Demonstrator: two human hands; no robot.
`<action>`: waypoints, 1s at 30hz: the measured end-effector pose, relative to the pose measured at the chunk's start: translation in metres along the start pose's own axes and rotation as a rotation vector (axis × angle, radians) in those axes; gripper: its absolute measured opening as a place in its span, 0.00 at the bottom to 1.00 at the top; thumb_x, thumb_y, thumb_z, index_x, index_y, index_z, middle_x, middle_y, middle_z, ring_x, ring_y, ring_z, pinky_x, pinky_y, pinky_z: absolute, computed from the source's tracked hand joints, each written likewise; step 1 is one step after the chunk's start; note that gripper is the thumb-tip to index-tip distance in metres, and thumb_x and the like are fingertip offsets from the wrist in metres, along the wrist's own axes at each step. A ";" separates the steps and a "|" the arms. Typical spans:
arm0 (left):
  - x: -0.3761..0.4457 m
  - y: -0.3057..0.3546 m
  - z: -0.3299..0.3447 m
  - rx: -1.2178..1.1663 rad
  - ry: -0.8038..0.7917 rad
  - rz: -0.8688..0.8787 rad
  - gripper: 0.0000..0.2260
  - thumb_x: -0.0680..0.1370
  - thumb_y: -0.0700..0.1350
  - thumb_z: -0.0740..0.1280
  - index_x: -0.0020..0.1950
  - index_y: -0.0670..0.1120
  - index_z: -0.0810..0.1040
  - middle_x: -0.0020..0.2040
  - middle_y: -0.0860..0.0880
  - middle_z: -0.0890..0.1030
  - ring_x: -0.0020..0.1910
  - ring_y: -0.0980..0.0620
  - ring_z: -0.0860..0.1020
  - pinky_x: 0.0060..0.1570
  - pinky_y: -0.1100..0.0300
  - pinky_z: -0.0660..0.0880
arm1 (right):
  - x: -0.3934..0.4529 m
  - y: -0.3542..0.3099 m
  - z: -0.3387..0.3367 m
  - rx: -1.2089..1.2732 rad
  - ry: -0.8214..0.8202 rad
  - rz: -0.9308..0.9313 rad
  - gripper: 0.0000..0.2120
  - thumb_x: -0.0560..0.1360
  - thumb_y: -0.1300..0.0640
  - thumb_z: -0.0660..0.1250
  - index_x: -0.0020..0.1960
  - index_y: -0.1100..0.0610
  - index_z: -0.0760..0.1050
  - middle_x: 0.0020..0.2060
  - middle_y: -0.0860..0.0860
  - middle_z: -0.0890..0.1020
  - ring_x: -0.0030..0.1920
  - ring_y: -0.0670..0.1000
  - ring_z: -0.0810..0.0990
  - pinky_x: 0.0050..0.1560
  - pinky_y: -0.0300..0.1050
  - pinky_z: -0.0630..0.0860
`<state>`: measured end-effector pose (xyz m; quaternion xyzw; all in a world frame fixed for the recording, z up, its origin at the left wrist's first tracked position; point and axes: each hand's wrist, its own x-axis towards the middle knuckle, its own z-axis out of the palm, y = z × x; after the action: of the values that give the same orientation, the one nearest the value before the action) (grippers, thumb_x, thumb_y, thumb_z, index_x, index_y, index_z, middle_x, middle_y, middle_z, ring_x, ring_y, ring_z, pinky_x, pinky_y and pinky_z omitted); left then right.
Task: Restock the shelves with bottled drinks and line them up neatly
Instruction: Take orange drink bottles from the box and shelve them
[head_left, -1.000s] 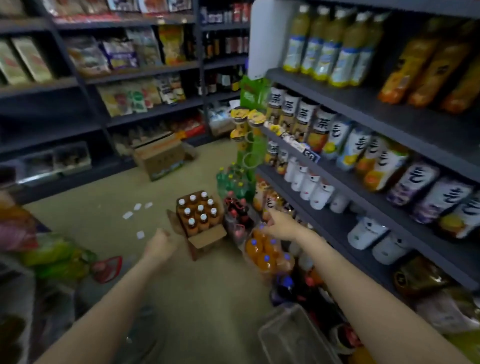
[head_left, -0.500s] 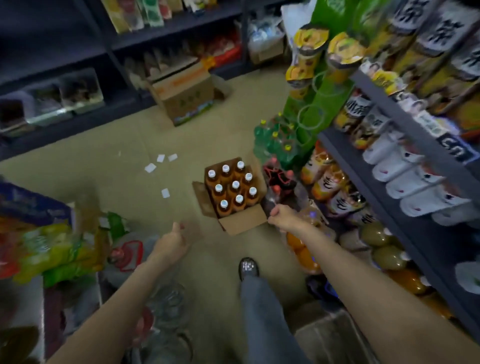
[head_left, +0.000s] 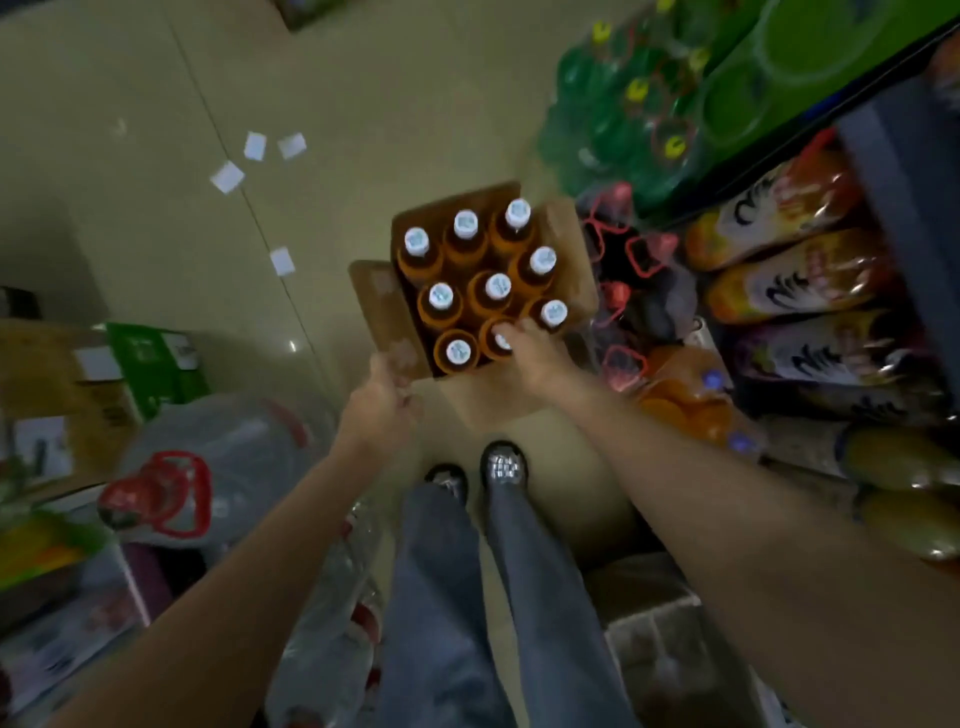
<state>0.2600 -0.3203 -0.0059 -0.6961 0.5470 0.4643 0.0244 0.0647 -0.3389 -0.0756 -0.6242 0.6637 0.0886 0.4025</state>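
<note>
1. Open carton (head_left: 382, 306) of white-capped amber bottles (head_left: 440, 298) sat on floor beside shelf (head_left: 904, 171).
2. Right hand (head_left: 530, 351): grip closed round near-row bottle (head_left: 500, 339) top.
3. Left hand (head_left: 378, 405): grip pinched carton's flap.

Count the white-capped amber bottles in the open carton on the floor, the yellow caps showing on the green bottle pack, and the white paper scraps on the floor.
White-capped amber bottles in the carton: 9, one with its cap partly under the right hand
Yellow caps on the green bottle pack: 5 that I can make out
White paper scraps: 4
Total: 18
</note>
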 end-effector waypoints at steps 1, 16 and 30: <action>0.004 -0.007 0.006 0.003 0.000 -0.003 0.18 0.76 0.38 0.65 0.64 0.40 0.65 0.52 0.44 0.76 0.54 0.42 0.77 0.53 0.54 0.71 | 0.008 0.004 0.005 -0.046 0.031 -0.041 0.16 0.81 0.60 0.53 0.67 0.57 0.67 0.67 0.60 0.65 0.65 0.61 0.66 0.61 0.43 0.61; 0.010 0.041 0.009 -0.245 -0.136 0.344 0.40 0.60 0.56 0.76 0.69 0.52 0.64 0.63 0.54 0.73 0.63 0.59 0.70 0.63 0.65 0.65 | -0.099 -0.066 -0.117 0.225 0.553 -0.509 0.12 0.69 0.51 0.65 0.46 0.59 0.75 0.40 0.47 0.75 0.39 0.48 0.75 0.37 0.41 0.71; -0.009 -0.086 0.001 -0.396 0.039 -0.327 0.22 0.67 0.44 0.76 0.58 0.47 0.73 0.50 0.49 0.79 0.53 0.47 0.78 0.54 0.54 0.74 | 0.036 -0.050 0.030 -0.258 -0.100 -0.138 0.25 0.76 0.61 0.63 0.71 0.52 0.61 0.67 0.56 0.61 0.64 0.62 0.63 0.61 0.53 0.67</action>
<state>0.3269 -0.2789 -0.0407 -0.7755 0.3258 0.5387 -0.0483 0.1261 -0.3575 -0.0998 -0.7098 0.5814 0.1761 0.3566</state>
